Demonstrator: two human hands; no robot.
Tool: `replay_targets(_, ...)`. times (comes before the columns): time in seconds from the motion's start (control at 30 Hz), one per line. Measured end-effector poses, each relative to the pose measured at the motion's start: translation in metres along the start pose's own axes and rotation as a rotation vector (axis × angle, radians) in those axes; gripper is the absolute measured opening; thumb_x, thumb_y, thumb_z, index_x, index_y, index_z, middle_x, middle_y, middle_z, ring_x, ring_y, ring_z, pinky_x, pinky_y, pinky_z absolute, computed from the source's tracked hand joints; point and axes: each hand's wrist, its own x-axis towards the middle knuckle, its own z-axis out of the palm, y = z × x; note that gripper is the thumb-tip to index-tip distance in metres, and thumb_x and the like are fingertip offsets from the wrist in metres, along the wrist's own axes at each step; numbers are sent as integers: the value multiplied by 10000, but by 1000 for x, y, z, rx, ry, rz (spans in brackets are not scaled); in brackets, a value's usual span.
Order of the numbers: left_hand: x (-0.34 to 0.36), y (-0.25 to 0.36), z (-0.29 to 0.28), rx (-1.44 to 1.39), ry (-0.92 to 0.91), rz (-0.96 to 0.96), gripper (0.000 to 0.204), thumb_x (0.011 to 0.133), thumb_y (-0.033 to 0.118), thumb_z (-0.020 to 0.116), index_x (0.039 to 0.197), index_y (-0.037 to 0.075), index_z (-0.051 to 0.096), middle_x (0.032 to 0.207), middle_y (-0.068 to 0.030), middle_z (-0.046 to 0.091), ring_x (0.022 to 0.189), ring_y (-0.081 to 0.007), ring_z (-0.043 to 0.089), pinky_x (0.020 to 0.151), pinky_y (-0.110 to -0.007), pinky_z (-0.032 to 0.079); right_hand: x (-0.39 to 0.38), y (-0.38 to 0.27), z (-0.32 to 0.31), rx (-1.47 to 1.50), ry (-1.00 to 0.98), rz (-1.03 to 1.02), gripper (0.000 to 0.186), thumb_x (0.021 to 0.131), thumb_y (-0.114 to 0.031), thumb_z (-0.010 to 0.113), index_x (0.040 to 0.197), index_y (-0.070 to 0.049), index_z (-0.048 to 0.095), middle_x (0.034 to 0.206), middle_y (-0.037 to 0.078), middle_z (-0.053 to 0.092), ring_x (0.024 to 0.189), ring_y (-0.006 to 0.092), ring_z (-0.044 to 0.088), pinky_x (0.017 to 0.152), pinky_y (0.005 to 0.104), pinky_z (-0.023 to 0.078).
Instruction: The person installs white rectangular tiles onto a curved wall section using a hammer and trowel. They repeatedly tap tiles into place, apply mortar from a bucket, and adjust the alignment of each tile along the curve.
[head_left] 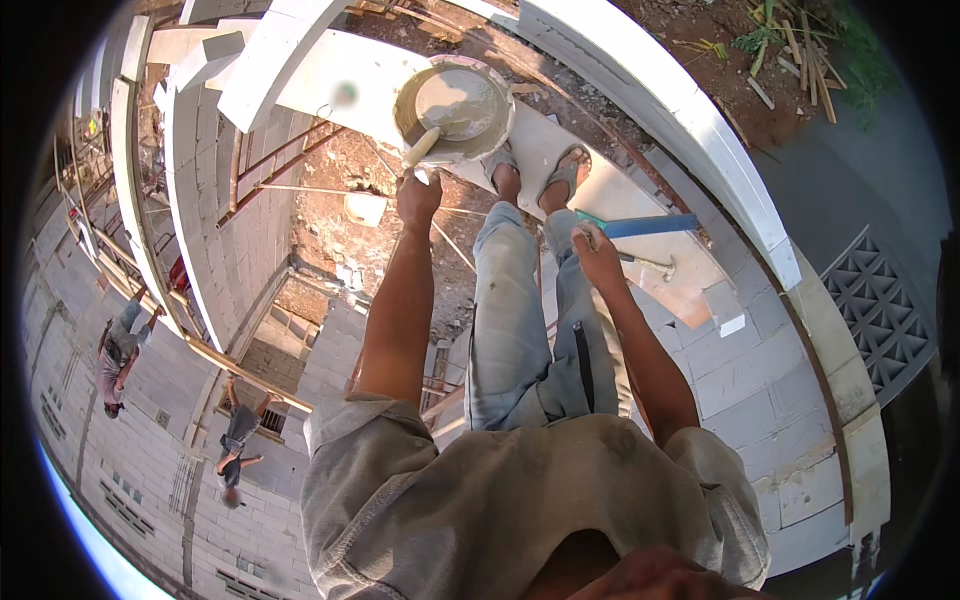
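Head view, left hand: the left hand (418, 197) is at the lower end of a pale tool handle (422, 147), its fingers curled; whether it grips the handle or only meets it, I cannot tell.
Head view, handle: just beyond the left hand, away from the body; its long axis slants from the knuckles up and to the right, over the near-left rim of a round bucket (507, 112). The tool's far end is hard to make out.
Head view, bucket: ahead of the left hand and slightly right, holding wet grey mortar (458, 103); it stands on a pale board (380, 62), just beyond the sandalled feet (567, 172).
Head view, nearer hand: the left, by far, to both handle and bucket.
Head view, right hand: the right hand (597, 252) is bent beside the right leg, near the left end of a long blue bar (648, 226) lying crosswise; its grasp cannot be told.
Head view, surroundings: a pale block wall (745, 365) to the right; two other people (122, 350) well apart at left.
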Motion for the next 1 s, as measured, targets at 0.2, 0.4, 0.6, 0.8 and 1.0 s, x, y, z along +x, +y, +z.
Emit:
replay_targets(0.2,87,-31,88,180,251,84,560,832,433,701,1142,-29,640,1052,-266,654,1135,-392,552,946,-495,464,133,-74,136,-106,-176,-184,526,938,-433,548,1261,-19,581,1149,252,651,1128,375,605,963,417,456)
replay_targets(0.4,9,-4,86,-899,-92,-162,519,1005,412,480,1238,-38,596,1028,-182,677,922,-249,613,807,-380,493,245,-128,229,114,-272,357,565,880,-454,613,1167,33,633,1112,228,676,992,381,666,879,444,513)
replay_targets(0.6,-9,9,80,-1189,-105,-296,655,1041,467,316,1414,-60,419,1266,-167,612,872,-170,612,804,-295,453,222,-117,198,-391,-195,163,513,820,-357,651,1112,65,632,995,271,676,933,374,676,840,442,528)
replay_targets(0.8,33,-6,131,-1527,-115,-805,750,1016,511,277,1530,-11,117,1508,-234,329,1306,-335,443,1042,-476,382,135,-123,137,-869,-41,-202,466,806,-277,675,1156,15,582,1055,217,646,918,379,663,816,484,525)
replay_targets(1.0,65,11,156,-2090,-262,-863,838,986,553,281,1529,24,-75,1597,-214,-34,1472,-435,79,1157,-641,179,146,-62,107,-1108,74,-715,480,789,-158,652,1247,-47,565,1084,126,608,1000,315,622,793,483,528)
